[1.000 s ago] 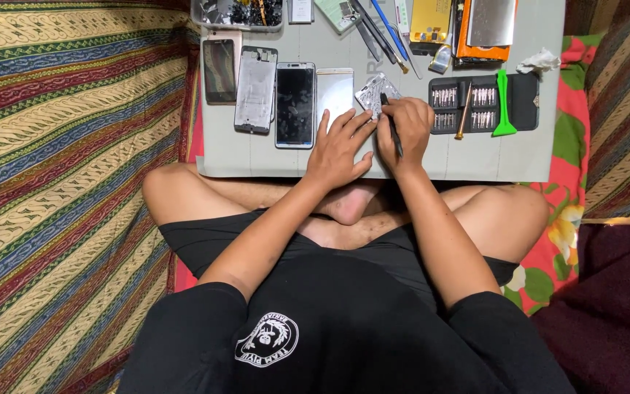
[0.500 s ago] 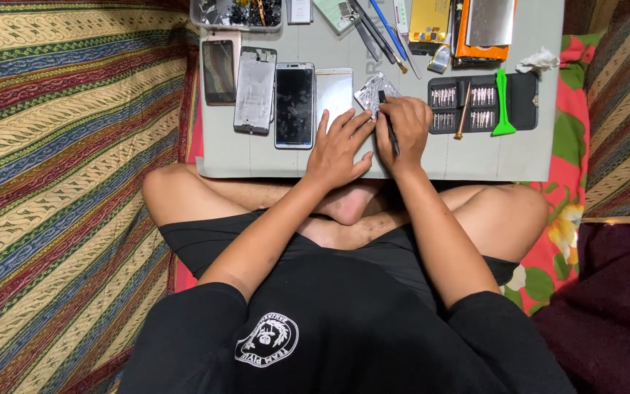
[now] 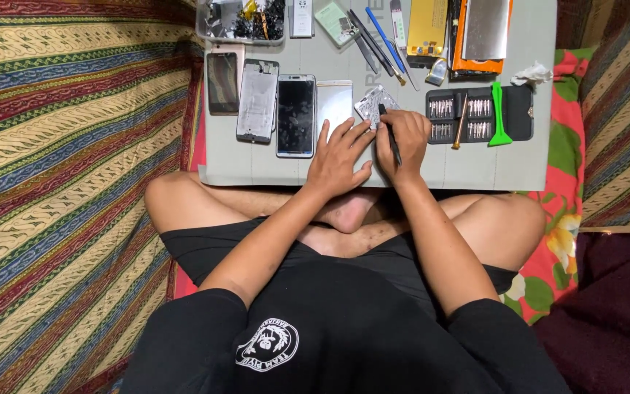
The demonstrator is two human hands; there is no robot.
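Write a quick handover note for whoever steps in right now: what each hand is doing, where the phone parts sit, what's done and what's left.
Left hand: flat on the grey work mat, fingers steadying the opened phone frame.
Right hand: gripping a dark screwdriver, tip on that frame.
To the left in a row: a white phone panel, a black-screen phone, a silver phone frame, and a phone with a pinkish rim.
To the right: open bit case with a green pry tool on it.
Done: the phone is opened up.
Left: work on the frame is in progress; which screws are out cannot be told.
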